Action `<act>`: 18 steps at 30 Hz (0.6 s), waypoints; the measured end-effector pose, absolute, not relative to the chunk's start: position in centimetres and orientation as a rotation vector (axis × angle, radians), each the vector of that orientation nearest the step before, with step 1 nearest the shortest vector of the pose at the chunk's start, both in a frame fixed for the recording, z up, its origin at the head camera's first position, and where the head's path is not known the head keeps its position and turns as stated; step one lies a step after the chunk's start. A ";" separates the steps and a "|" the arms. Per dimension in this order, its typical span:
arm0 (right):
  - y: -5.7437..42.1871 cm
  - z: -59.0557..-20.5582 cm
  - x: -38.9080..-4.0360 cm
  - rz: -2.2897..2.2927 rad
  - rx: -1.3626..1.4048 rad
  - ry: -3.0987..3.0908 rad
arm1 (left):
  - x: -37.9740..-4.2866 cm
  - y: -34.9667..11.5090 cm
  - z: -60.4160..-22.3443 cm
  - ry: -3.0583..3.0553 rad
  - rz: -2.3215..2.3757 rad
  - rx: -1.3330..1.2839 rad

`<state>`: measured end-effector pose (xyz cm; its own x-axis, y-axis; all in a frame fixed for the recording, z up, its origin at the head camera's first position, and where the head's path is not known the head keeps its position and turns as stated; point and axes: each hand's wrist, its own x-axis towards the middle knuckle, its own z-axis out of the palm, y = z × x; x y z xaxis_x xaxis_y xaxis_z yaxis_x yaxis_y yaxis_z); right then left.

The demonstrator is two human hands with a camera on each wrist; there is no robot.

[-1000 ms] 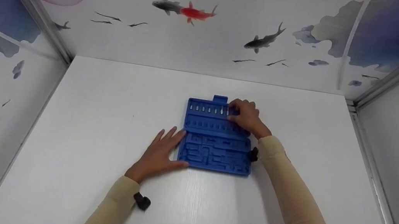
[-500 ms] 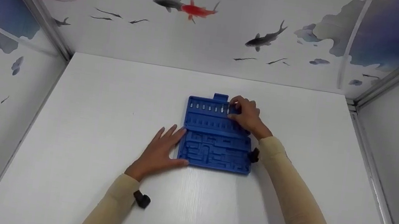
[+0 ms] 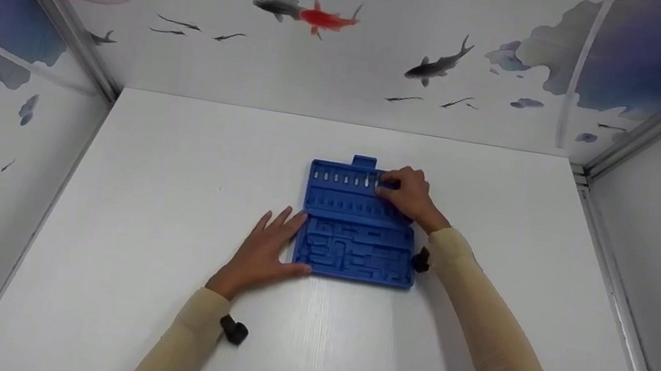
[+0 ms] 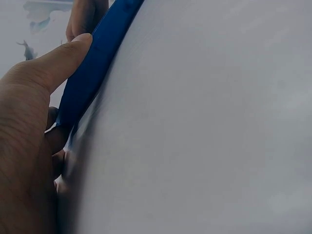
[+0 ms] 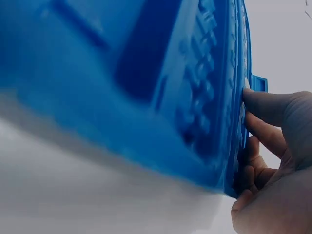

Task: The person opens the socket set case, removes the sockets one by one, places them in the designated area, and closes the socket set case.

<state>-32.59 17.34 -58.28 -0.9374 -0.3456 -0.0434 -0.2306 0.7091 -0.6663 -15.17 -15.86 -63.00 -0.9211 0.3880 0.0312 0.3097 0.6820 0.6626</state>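
Case: head view; the blue case [image 3: 356,277] lies open on the white table [image 3: 179,158], its far half reaching under the right-hand grip [image 3: 408,195], its near half just right of the left-hand grip [image 3: 259,256].
Silver bits: six silver bits [image 3: 346,180] sit in a row in the far half, left of the right-hand grip, the closest one looking longer; another bit [image 3: 377,182] shows right at that grip's fingertips.
Slots: a second row of slots [image 3: 344,205] runs nearer the person, below and left of the right-hand grip.
Near half: moulded recesses [image 3: 360,251] fill it, right of the left-hand grip.
Latch tab: the blue latch tab [image 3: 364,162] projects from the far edge, beyond and left of the right-hand grip.
Right-hand grip: narrow, thumb and fingers bent over the bit; whether they pinch it, I cannot tell.
Left-hand grip: wide, fingers spread against the left edge, thumb on the near-left corner.
Case wall: left wrist view; the thumb rests on it, fingers alongside.
Case edge: right wrist view; the right-hand grip's thumb touches it, recesses left of it; fingertips partly hidden.
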 end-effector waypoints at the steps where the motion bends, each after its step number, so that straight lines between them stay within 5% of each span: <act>1: 17.3 -58.4 -32.6 -1.050 -0.466 2.751 | -15.1 -15.8 -63.0 2.776 1.066 0.568; 18: 18.5 -58.5 -32.7 -1.285 -0.482 2.621 | -15.2 -15.6 -63.0 2.778 1.040 0.550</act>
